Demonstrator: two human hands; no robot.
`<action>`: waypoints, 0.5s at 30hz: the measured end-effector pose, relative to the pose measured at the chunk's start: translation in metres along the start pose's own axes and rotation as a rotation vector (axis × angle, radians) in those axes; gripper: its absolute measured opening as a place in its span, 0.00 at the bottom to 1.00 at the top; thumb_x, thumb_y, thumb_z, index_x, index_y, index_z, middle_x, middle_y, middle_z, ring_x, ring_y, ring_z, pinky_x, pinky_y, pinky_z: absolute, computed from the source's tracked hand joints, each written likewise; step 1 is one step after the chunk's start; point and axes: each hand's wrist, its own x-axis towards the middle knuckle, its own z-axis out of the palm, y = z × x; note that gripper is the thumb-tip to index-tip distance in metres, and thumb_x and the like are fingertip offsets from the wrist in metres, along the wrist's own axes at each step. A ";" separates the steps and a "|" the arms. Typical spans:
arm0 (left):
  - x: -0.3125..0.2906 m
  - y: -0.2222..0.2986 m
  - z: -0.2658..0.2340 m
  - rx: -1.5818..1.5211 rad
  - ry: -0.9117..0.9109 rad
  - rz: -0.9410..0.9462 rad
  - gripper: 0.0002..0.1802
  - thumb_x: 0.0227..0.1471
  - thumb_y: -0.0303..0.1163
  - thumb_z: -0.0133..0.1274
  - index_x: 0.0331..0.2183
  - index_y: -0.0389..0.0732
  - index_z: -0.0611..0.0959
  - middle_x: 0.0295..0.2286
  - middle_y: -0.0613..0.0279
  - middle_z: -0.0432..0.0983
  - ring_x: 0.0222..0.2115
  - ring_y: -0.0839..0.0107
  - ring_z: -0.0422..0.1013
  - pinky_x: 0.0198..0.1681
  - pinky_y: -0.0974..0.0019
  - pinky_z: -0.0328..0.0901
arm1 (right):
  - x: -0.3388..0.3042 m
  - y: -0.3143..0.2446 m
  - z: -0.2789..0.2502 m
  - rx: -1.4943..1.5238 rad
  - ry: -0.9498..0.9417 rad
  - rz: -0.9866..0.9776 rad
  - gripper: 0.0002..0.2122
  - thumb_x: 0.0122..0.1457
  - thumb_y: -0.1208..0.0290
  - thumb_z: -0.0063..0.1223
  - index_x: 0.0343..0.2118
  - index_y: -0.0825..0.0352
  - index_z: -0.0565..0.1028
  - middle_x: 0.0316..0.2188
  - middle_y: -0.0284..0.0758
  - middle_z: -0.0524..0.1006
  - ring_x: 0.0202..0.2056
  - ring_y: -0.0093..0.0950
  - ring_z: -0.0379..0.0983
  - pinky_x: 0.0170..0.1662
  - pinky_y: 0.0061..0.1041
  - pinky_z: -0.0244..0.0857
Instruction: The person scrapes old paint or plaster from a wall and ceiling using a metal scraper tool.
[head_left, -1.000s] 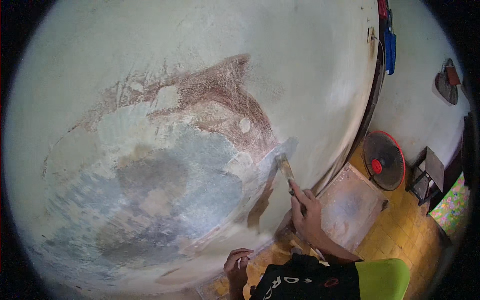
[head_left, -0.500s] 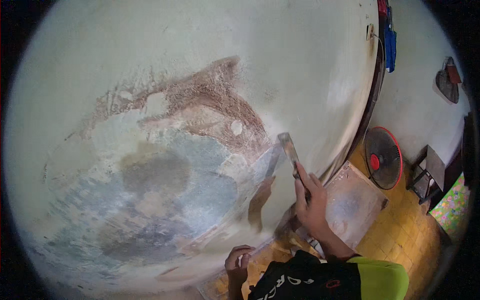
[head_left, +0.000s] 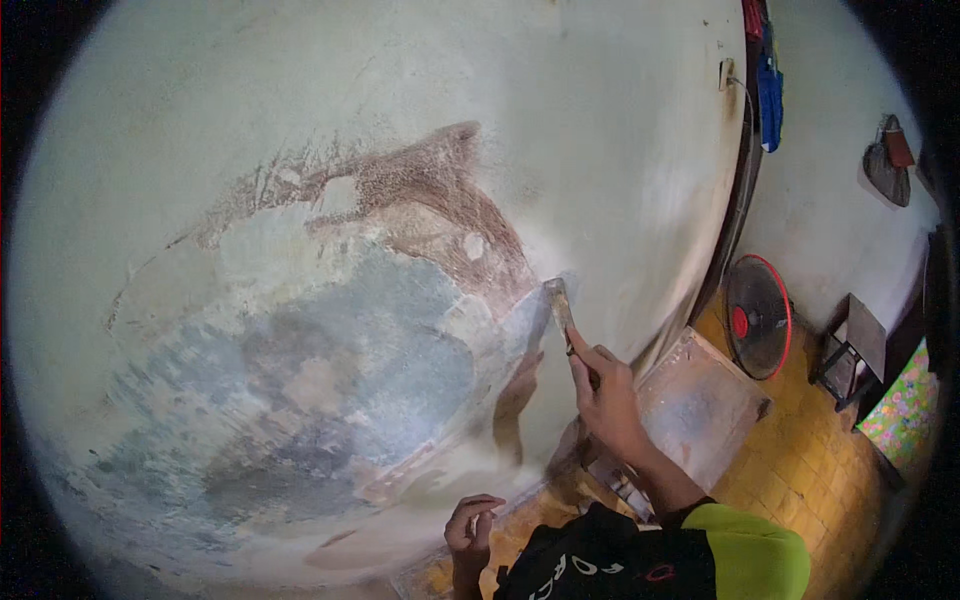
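Note:
My right hand (head_left: 606, 396) grips the handle of a scraper (head_left: 560, 305), whose blade rests against a pale wall (head_left: 560, 120). The blade touches the right edge of a large patch (head_left: 330, 370) where the paint has come off, showing grey and reddish-brown plaster. My left hand (head_left: 473, 526) hangs low by my body near the wall's base, fingers curled, holding nothing that I can see. My dark and lime-green sleeve fills the lower edge.
A stained flat board (head_left: 700, 400) lies on the yellow tiled floor (head_left: 810, 470) just right of my hand. Beyond it stand a red-rimmed fan (head_left: 757, 316) and a small dark stool (head_left: 848, 350). Blue cloth (head_left: 769, 90) hangs near a dark door frame.
My right hand has carried the scraper up and slightly left along the edge of the bare patch. The left hand stays low by the wall.

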 end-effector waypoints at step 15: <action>-0.030 0.035 0.001 0.004 -0.147 0.056 0.08 0.56 0.23 0.51 0.39 0.35 0.79 0.39 0.50 0.77 0.42 0.62 0.74 0.45 0.62 0.68 | -0.049 0.007 0.008 0.156 0.148 -0.079 0.24 0.55 0.74 0.57 0.56 0.67 0.68 0.35 0.45 0.72 0.36 0.41 0.71 0.43 0.35 0.65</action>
